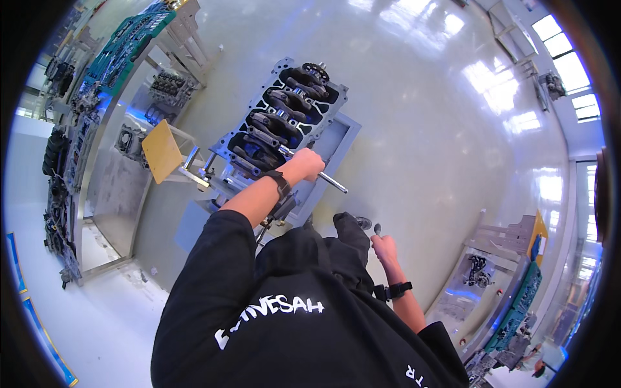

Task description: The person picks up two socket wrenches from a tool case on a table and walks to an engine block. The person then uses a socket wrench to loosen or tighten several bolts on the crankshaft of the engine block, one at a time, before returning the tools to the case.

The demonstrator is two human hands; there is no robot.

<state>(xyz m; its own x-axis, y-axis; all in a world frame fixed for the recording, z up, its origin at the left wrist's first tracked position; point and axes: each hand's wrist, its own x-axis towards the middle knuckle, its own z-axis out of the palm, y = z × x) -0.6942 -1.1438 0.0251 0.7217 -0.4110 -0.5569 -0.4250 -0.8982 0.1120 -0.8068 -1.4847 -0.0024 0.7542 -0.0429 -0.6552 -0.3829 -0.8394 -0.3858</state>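
Observation:
An engine block [310, 130] lies crankcase side up before me, on a stand above a grey metal tray [347, 127]. Its crankshaft [290, 104] is exposed along the middle, with a toothed wheel [315, 72] at the far end. My left hand [306, 164] grips a long steel bar-handled wrench [334, 183] over the near right part of the block. The wrench's head end reaches in among the near crank throws; its exact contact is hidden. Low at my right side, my right hand [384, 248] is closed around a tool with a rounded grey end [377, 228], otherwise hidden.
A yellow board [162, 151] on a metal frame juts out left of the block. Further left, a metal workbench [104, 131] carries engine parts and a teal socket set case [123, 46]. Another bench [449, 296] with teal tool cases [514, 308] stands right.

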